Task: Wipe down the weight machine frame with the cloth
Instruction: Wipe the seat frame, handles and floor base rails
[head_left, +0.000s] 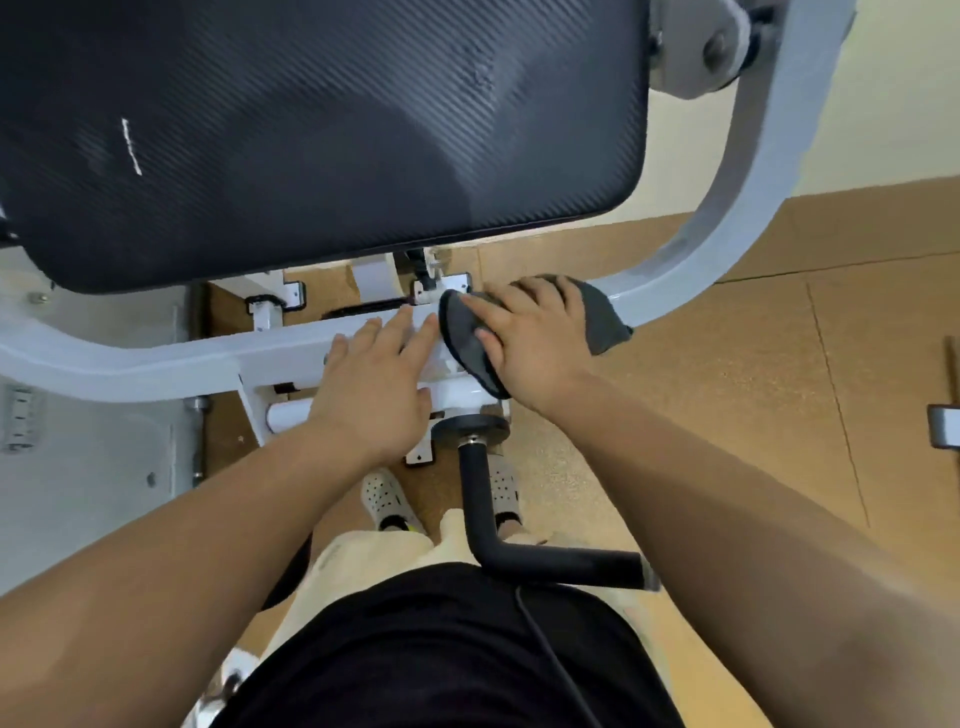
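Note:
The weight machine's white frame (156, 364) runs as a curved bar across the middle of the head view and bends up to the right. A dark grey cloth (465, 338) is draped over the bar near its centre. My right hand (535, 343) lies on the cloth with its fingers spread, pressing it against the bar. My left hand (374, 384) rests flat on the bar just left of the cloth, fingers straight and touching the white metal.
A large black padded seat back (311, 130) fills the top of the view above the bar. A black bent handle (519, 551) sticks out below the frame toward my legs. White brackets (270, 306) stand behind the bar. Brown floor tiles (727, 389) lie to the right.

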